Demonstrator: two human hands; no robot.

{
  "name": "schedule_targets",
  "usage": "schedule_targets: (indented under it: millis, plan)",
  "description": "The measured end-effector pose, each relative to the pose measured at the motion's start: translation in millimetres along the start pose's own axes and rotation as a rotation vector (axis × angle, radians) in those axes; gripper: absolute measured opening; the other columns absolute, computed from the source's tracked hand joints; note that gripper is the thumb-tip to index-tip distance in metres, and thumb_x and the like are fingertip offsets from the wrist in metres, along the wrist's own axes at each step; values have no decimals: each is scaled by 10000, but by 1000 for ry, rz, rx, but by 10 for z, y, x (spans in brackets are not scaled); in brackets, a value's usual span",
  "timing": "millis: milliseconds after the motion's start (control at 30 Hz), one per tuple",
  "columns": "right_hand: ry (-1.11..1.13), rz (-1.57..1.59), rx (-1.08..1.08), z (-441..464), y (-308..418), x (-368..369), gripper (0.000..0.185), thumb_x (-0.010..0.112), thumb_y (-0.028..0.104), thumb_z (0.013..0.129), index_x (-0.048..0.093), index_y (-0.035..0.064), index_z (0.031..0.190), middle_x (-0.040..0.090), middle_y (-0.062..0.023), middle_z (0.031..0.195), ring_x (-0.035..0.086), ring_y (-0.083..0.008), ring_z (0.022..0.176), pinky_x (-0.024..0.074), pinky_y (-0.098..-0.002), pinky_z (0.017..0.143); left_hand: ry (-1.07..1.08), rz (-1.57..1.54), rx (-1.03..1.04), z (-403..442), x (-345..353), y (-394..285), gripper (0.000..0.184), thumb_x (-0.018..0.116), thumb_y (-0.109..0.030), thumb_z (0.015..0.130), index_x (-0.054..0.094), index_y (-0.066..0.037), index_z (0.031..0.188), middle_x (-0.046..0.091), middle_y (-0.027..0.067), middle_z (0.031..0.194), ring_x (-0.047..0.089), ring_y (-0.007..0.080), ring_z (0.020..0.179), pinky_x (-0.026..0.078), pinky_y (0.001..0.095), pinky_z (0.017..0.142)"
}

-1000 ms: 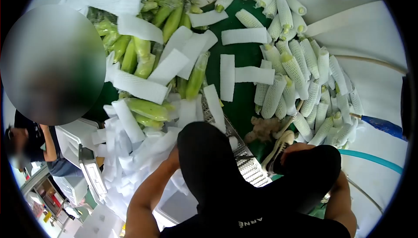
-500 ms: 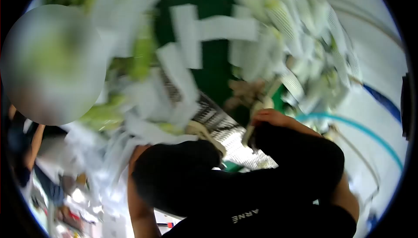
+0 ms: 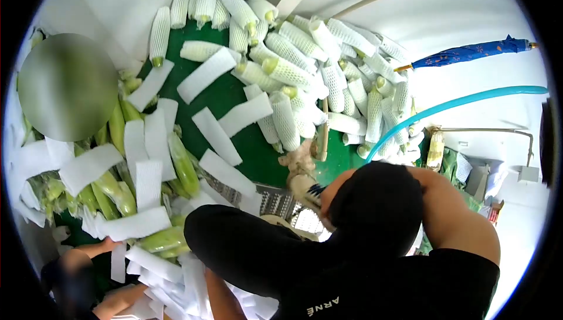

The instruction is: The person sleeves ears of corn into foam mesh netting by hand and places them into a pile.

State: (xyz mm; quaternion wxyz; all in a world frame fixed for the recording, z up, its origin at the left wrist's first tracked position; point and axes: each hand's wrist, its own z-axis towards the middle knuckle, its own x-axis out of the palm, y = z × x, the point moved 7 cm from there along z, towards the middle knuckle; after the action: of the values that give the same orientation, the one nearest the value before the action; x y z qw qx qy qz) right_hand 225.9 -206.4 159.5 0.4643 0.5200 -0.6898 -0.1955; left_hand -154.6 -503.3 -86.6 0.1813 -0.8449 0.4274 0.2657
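My right hand (image 3: 333,196) is low beside my right knee, close to my shoe (image 3: 305,186) and dark sock. The knee covers part of it, and its fingers are not clear. My left forearm (image 3: 223,298) runs down behind my left knee, near a heap of white foam sleeves (image 3: 187,276); the hand itself is hidden. Past my feet, flat white foam sleeves (image 3: 216,135) lie scattered on a green floor covering (image 3: 190,100). Long pale-green vegetables (image 3: 287,72) in white foam nets are piled beyond them.
To the left lie long green vegetables (image 3: 183,164) in clear plastic. A co-worker's hand (image 3: 105,245) reaches in at lower left. A beige lump (image 3: 300,159) and wooden stick (image 3: 324,129) are near my shoe. A teal hose (image 3: 446,106) and blue umbrella (image 3: 469,53) are right.
My view has shifted and sharpened, showing more of the netted pile and wall. My right hand has gone from the top of my knee to down beside my shoe.
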Motion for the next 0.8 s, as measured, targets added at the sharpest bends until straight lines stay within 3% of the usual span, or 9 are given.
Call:
schedule_targets:
  millis: [100, 133, 233, 300, 467, 500, 600, 733, 800]
  plan:
    - [582, -585, -476, 1044, -302, -127, 145, 654, 138, 888, 632, -6, 888, 651, -215, 949, 641, -352, 910, 508, -433, 759, 5, -23, -19, 60, 12, -50, 460, 691, -390, 811, 669, -77, 1148, 610, 154, 1180, 504, 380, 1188, 354, 495, 1049]
    - [640, -449, -358, 1388, -948, -294, 173, 669, 162, 871, 634, 7, 939, 654, -223, 951, 645, -356, 909, 512, -443, 751, 5, -34, -19, 105, 23, -90, 463, 691, -398, 813, 670, -76, 1145, 610, 154, 1177, 501, 382, 1188, 349, 498, 1051]
    - [663, -646, -455, 2160, -1459, -334, 272, 657, 263, 903, 636, 22, 1028, 678, -176, 939, 648, -294, 882, 515, -407, 757, 18, -73, -36, 215, 170, -139, 473, 692, -420, 818, 674, -72, 1137, 610, 155, 1168, 493, 387, 1189, 333, 510, 1060]
    - [746, -192, 150, 2345, -1416, -92, 344, 633, 331, 934, 635, 29, 1099, 694, -125, 950, 641, -206, 864, 515, -365, 755, 64, -112, -63, 261, 259, -167, 480, 693, -435, 822, 677, -69, 1132, 610, 155, 1162, 488, 391, 1189, 323, 518, 1065]
    - [84, -331, 46, 2578, -179, -892, 271, 661, 262, 903, 615, 79, 1096, 653, -68, 880, 613, -164, 820, 497, -328, 725, 99, -204, -216, -146, 487, -310, 502, 694, -473, 831, 683, -61, 1118, 610, 156, 1146, 474, 400, 1190, 297, 537, 1079]
    - [133, -440, -64, 2748, -289, -839, 289, 664, 267, 900, 605, 78, 1110, 648, -75, 901, 616, -183, 827, 498, -326, 738, -171, -102, -93, -399, 238, -469, 583, 693, -469, 847, 609, 11, 1167, 573, 189, 1217, 563, 387, 1082, 464, 521, 907]
    - [269, -751, -475, 3165, 154, -213, 602, 700, 391, 867, 488, 81, 1338, 588, -132, 1150, 586, -314, 1055, 473, -399, 892, 194, -7, -64, -887, -276, -910, 480, 623, -544, 872, 733, -84, 948, 619, 132, 1160, 636, 297, 940, 485, 427, 717]
    - [579, -907, -339, 3321, 12, 419, 737, 713, 435, 831, 425, 81, 1410, 531, -163, 1211, 541, -365, 1110, 462, -429, 911, 73, -164, 168, -1250, -528, -1399, 448, 596, -533, 877, 722, -138, 707, 672, 49, 806, 653, 241, 792, 472, 415, 687]
    - [643, -774, -250, 3201, -282, 550, 572, 670, 376, 884, 503, 95, 1353, 587, -135, 1069, 613, -315, 951, 492, -416, 790, -98, -563, 90, -1280, -756, -1392, 405, 652, -466, 857, 658, -106, 672, 612, 53, 732, 616, 268, 752, 474, 415, 644]
